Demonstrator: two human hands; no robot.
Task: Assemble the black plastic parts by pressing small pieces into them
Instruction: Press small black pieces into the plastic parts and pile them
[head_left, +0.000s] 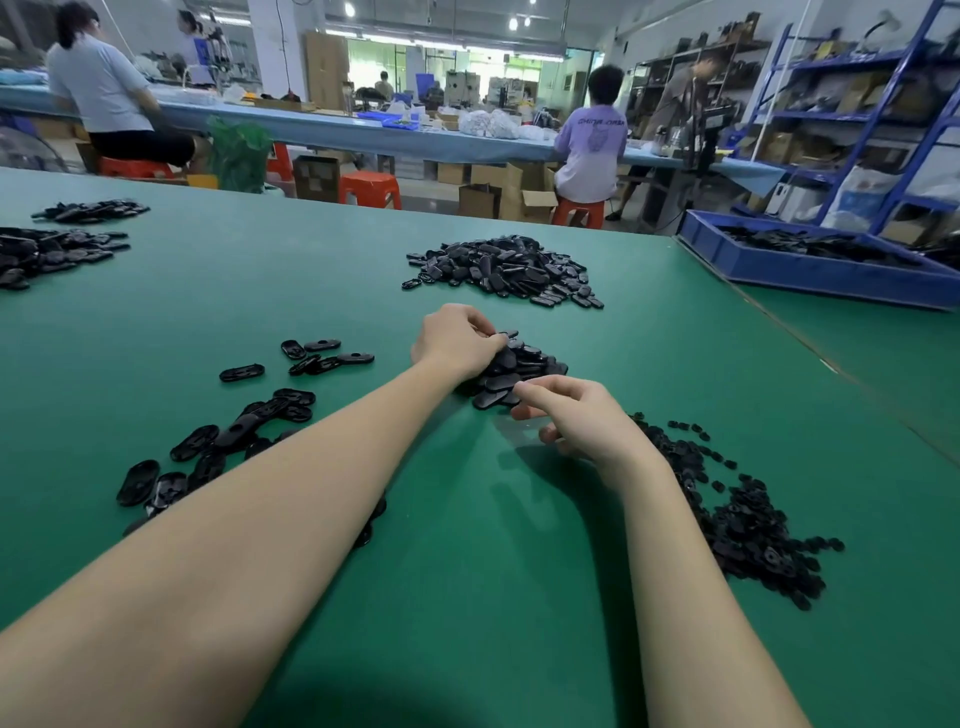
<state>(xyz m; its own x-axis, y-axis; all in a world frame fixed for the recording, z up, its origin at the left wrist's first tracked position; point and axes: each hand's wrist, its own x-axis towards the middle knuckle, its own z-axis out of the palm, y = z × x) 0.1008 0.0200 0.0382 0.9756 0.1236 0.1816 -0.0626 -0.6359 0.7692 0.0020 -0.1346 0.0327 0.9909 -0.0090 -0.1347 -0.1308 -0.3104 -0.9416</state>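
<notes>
Trouble here would most likely come from the heap itself: the left hand (457, 340) has its fingers curled down into the near pile of black parts (519, 370), and a careless pull could drag several pieces off the heap and scatter them across the green worktop (519, 571), mixing them with the loose oval shells (244, 431) lying to the left. A second risk is picking two nested pieces at once, since they are stacked tight and overlap. The right hand (571, 418) sits at the near edge of that pile, forefinger stretched onto a piece and the other fingers bent; its grip looks like a light pinch on a part, though from this angle I cannot tell for certain that anything is held. The parts are glossy black ovals, flat and rounded at the ends. Smaller black pieces (748, 525) lie heaped beside the right forearm, and a larger mound (504, 270) sits farther back.
</notes>
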